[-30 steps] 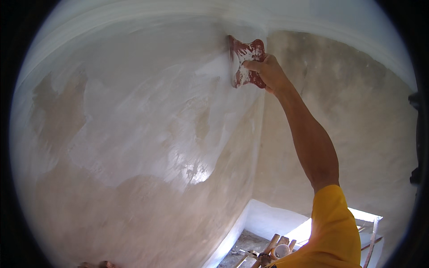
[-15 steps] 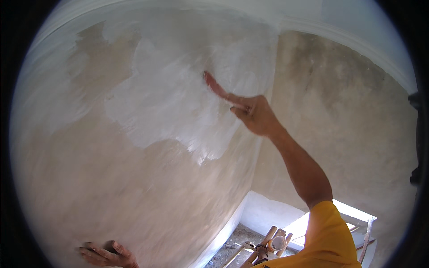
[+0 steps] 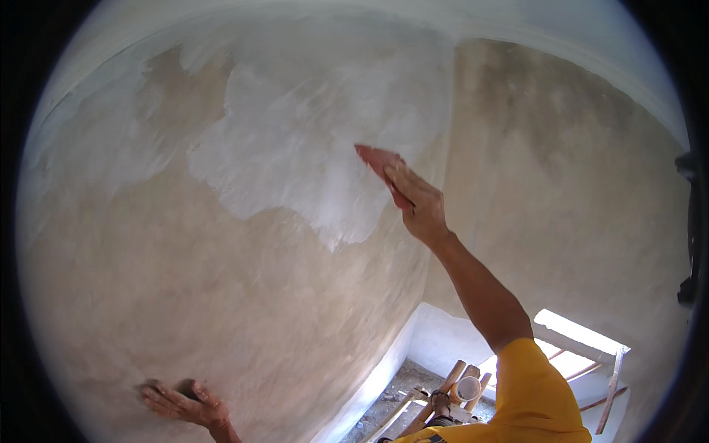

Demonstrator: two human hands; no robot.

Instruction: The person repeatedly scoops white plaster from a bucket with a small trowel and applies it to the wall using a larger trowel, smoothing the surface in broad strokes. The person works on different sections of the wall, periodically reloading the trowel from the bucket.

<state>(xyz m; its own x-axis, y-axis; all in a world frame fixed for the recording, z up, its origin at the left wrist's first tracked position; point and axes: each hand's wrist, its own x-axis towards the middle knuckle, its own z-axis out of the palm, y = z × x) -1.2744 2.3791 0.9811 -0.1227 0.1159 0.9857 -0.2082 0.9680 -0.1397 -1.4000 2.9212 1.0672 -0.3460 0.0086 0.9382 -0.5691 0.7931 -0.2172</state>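
A red putty spreader [image 3: 377,159] is gripped by my right hand [image 3: 421,207] against or very close to the left wall, over a patch of pale wet-looking plaster [image 3: 281,148] that has irregular edges on the beige surface. Down at the lower left, my left hand [image 3: 185,406] rests on the bare beige wall [image 3: 221,295] with its fingers stretched out and nothing in it. The spreader is tilted, seen nearly edge-on, and my fingers cover part of it.
The right wall [image 3: 561,184] meets the plastered one in a corner, under the white ceiling edge [image 3: 561,29]. Below are bamboo scaffold poles [image 3: 450,376] with a white container [image 3: 467,389], my sandalled foot [image 3: 440,404], a rubble-strewn floor [image 3: 391,395] and a bright opening [image 3: 576,362] crossed by sticks.
My right hand with the spreader has come down from the top corner, turning the spreader. My left hand has risen into view at the lower left. The view has shifted slightly.
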